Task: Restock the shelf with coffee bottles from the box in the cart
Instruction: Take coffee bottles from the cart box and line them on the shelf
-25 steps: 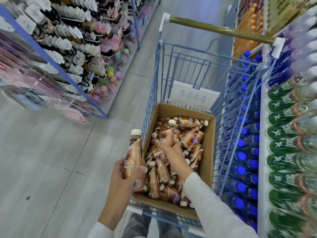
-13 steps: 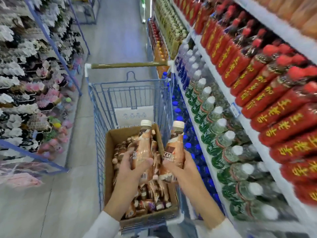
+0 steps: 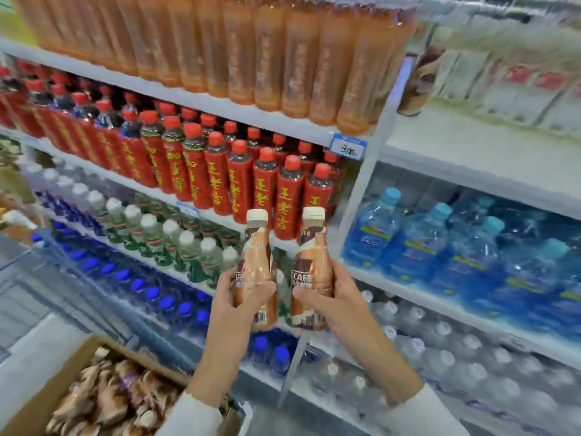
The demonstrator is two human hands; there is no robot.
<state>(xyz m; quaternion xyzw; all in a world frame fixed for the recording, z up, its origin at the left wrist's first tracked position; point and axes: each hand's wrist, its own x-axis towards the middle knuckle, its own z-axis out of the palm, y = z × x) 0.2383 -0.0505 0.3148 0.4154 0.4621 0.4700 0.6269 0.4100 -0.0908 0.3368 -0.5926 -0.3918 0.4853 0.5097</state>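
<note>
I hold two brown-and-cream coffee bottles with white caps upright, side by side, in front of the shelves. My left hand [image 3: 234, 305] grips the left coffee bottle [image 3: 256, 262]. The right coffee bottle [image 3: 311, 265] is in my right hand [image 3: 338, 297]. The cardboard box [image 3: 55, 382] with several more coffee bottles [image 3: 107, 401] lies at the bottom left. The shelf unit [image 3: 374, 171] stands right behind the bottles, its rows packed with drinks.
Orange-drink bottles [image 3: 261, 51] fill the top shelf, red-labelled bottles [image 3: 217, 180] the one below, then green-labelled bottles [image 3: 169, 237] and blue-capped bottles [image 3: 151, 294]. To the right are blue water bottles [image 3: 440, 243], clear bottles [image 3: 440, 350] beneath, and a bare white shelf board [image 3: 478, 149].
My right hand lifted a bottle out of the box. Both hands rose with their bottles, and my view swung right from the cart to face the shelves.
</note>
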